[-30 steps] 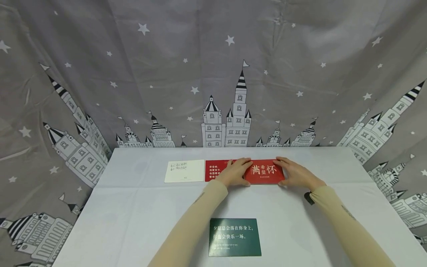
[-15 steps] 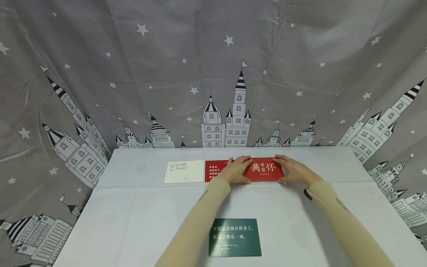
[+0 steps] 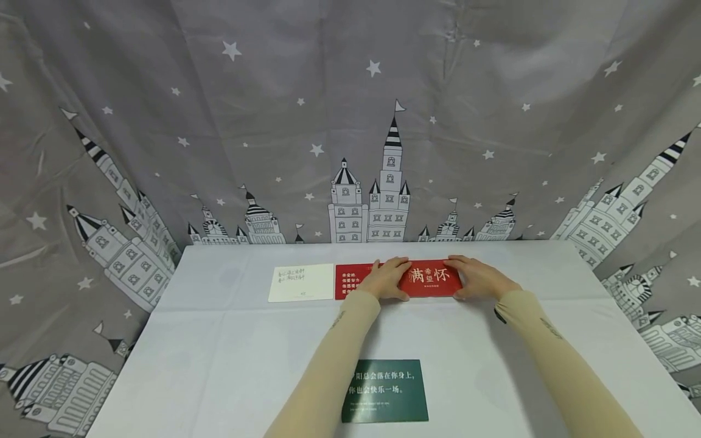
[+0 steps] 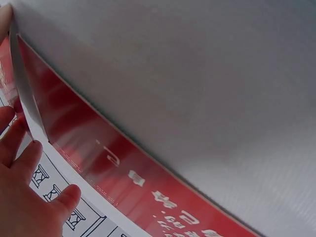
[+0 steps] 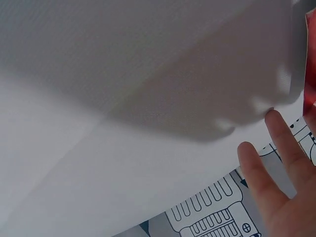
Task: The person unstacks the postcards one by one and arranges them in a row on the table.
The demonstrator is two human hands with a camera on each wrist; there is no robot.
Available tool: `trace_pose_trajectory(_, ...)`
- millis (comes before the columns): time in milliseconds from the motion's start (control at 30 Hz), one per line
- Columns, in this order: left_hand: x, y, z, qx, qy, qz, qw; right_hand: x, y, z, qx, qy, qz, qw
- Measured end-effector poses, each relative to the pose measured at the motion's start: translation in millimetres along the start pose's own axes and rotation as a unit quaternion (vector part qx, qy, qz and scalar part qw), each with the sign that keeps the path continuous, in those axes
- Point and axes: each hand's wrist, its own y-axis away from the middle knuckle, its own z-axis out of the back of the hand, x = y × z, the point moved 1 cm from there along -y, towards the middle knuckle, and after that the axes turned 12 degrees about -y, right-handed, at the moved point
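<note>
1. The lettered red card (image 3: 430,281) was near the white table's (image 3: 219,365) twelve-o'clock edge.
2. Left hand (image 3: 387,278) at nine, right hand (image 3: 479,278) at three pinched its ends, probably for level control.
3. Toward nine, another red card (image 3: 349,281) and cream card (image 3: 303,284) apparently formed its row.

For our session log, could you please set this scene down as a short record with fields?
Left hand: grips the left side of the large-lettered red card
Right hand: grips that card's right side
Far side, left to right: cream card with handwriting, small-lettered red card partly behind the left hand, large-lettered red card
Nearer the person: green card, partly behind the left sleeve
Surface: white table
Backdrop: gray cloth with stars and castles
</note>
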Motion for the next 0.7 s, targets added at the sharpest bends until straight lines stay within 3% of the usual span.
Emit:
trace_pose_trajectory(233, 0.5, 3.0, 3.1, 0.013, 0.012, -0.002, 0.9998, -0.9, -1.2, -1.4, 0.02, -0.029, -0.004, 0.9994)
trace_pose_trajectory(700, 2.9, 2.3, 3.3, 0.026, 0.015, 0.002, 0.9995, -3.2, -1.2, -0.2, 0.034, -0.031, -0.035, 0.9983)
